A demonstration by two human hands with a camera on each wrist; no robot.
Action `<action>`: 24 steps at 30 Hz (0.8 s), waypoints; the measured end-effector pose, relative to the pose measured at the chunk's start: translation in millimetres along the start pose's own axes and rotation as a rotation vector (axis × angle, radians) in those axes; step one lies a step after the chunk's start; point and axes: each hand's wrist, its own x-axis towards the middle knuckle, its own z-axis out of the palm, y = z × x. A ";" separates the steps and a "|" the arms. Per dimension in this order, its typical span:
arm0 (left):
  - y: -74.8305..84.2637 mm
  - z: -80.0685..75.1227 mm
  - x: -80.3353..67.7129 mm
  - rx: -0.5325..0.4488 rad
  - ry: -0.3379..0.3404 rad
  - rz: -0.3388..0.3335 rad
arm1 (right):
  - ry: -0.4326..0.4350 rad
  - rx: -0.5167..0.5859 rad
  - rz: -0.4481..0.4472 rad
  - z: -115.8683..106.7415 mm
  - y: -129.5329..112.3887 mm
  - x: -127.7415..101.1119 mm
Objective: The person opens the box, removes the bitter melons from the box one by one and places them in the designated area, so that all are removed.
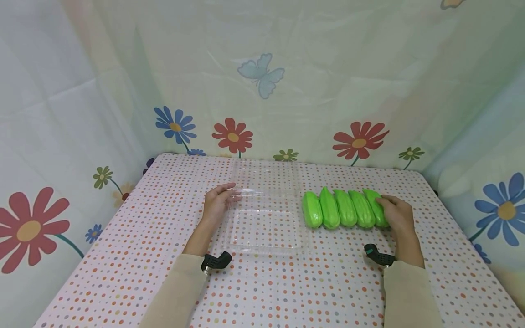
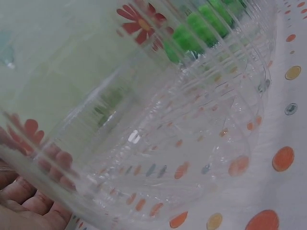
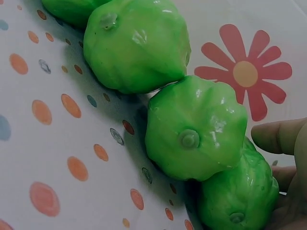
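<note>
A clear plastic box (image 1: 262,249) lies on the table with its lid (image 1: 266,175) folded back away from me. My left hand (image 1: 216,205) is at the box's left side near the fold, fingers against the thin plastic; some fingertips show through it in the left wrist view. To the right of the box, several glossy green ribbed gourds (image 1: 346,208), resembling bitter melons, lie side by side in a row. My right hand (image 1: 397,212) rests along the outer side of the rightmost gourd (image 3: 240,191). One finger stands a little apart from the gourds in the right wrist view.
A dotted cloth (image 1: 262,291) covers the table. Flower-printed curtains (image 1: 262,54) hang behind it and on both sides. Each wrist carries a black strap-on device (image 1: 216,261).
</note>
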 end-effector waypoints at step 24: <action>10.4 -14.0 0.5 0.114 0.075 -0.013 | 0.294 0.086 0.021 -4.1 -27.1 -12.1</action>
